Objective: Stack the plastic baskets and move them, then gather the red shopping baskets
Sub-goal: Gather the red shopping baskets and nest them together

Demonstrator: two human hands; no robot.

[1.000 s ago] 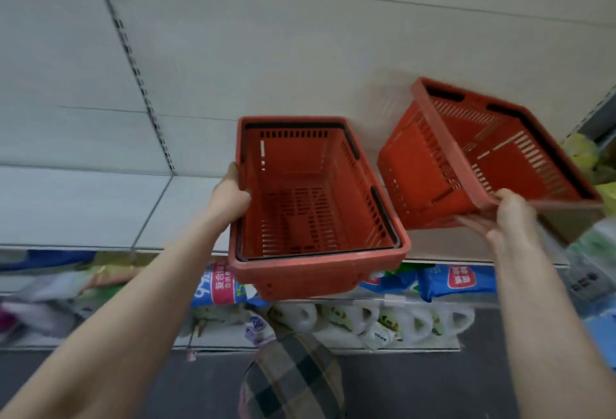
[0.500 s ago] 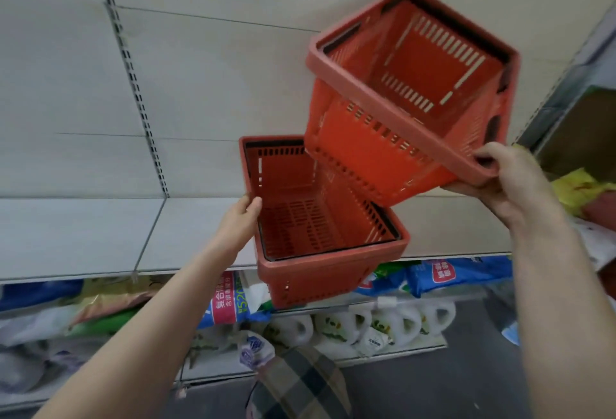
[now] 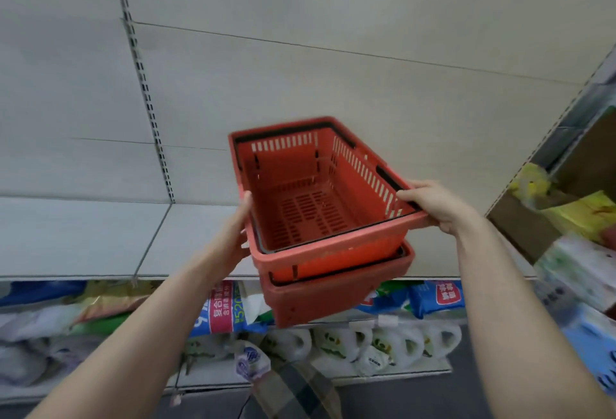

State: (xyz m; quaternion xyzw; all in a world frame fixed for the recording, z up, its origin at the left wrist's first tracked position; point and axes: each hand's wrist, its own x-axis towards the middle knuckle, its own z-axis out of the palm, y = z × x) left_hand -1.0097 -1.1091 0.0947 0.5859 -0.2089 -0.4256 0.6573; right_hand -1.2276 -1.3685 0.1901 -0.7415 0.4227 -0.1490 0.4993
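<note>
Two red shopping baskets are nested, one inside the other, at the front edge of a bare grey shelf. The upper basket sits slightly tilted inside the lower basket, whose rim and front wall show beneath it. My left hand presses flat against the left side of the pair, fingers extended. My right hand grips the upper basket's right front rim corner, thumb over the black handle.
Below the shelf are blue and white packaged goods and white jugs. At the right stands another shelf unit with yellow packets. A plaid-clothed leg shows at the bottom. A slotted upright runs up the back wall.
My right hand has brought the second basket down from above and to the right and set it inside the first one. My left hand stayed at the left side of the first basket.
</note>
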